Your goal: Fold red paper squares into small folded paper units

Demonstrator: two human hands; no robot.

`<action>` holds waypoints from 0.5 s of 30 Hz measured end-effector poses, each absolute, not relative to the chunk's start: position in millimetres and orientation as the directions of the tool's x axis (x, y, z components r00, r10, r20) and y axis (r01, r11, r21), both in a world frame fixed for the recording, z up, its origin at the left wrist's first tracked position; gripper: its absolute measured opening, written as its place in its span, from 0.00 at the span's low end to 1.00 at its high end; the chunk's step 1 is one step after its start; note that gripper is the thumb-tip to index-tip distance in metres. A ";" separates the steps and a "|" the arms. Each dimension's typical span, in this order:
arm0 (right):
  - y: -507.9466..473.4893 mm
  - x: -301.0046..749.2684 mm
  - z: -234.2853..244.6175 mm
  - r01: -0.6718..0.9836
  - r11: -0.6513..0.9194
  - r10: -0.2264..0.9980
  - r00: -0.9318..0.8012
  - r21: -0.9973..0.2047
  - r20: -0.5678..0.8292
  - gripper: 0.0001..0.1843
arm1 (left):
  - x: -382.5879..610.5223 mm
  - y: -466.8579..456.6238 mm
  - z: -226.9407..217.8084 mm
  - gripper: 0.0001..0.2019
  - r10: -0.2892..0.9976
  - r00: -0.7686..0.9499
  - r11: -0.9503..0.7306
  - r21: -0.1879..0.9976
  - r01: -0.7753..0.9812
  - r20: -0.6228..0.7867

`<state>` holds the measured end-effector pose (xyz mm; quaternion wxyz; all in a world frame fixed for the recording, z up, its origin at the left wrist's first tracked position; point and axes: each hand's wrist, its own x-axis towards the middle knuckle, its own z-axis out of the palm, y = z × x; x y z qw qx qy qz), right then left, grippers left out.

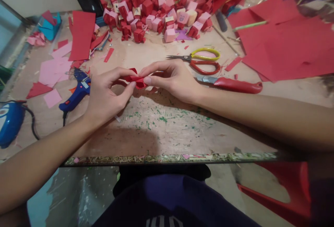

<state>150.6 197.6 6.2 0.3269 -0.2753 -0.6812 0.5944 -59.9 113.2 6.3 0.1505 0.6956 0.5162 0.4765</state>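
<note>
Between my two hands is a small folded piece of red craft foam or paper [140, 83], raised a little over the table. My left hand [108, 91] pinches its left side between thumb and fingers. On its right side, the thumb and forefinger of my right hand [169, 80] grip it too. Part of the piece is hidden behind my fingers. Just beyond my right hand lie scissors [202, 60] with one yellow and one red handle. A red-handled knife [235, 84] rests beside my right forearm. To the left of my left hand is a blue glue gun [78, 93].
Many small red and pink cubes [156, 11] are heaped at the back. Large red sheets [287, 46] cover the right side. Pink pieces [56, 70] and a red strip [82, 35] lie at left, near a blue object with a cord [12, 122]. Green scraps dot the table's front [135, 143].
</note>
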 end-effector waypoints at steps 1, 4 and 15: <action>197.6 150.5 6.1 -0.007 0.153 0.765 -0.632 -0.988 0.123 0.10 | -59.8 112.7 6.7 0.04 0.860 0.013 -0.421 0.694 0.583 0.511; 197.9 150.2 6.1 -0.002 0.181 0.762 -0.632 -0.984 0.141 0.10 | -59.7 111.6 8.0 0.04 0.866 0.008 -0.404 0.689 0.602 0.500; 198.2 149.9 6.8 0.005 0.147 0.747 -0.656 -0.989 0.108 0.12 | -61.9 111.1 9.0 0.03 0.798 0.042 -0.477 0.587 0.654 0.602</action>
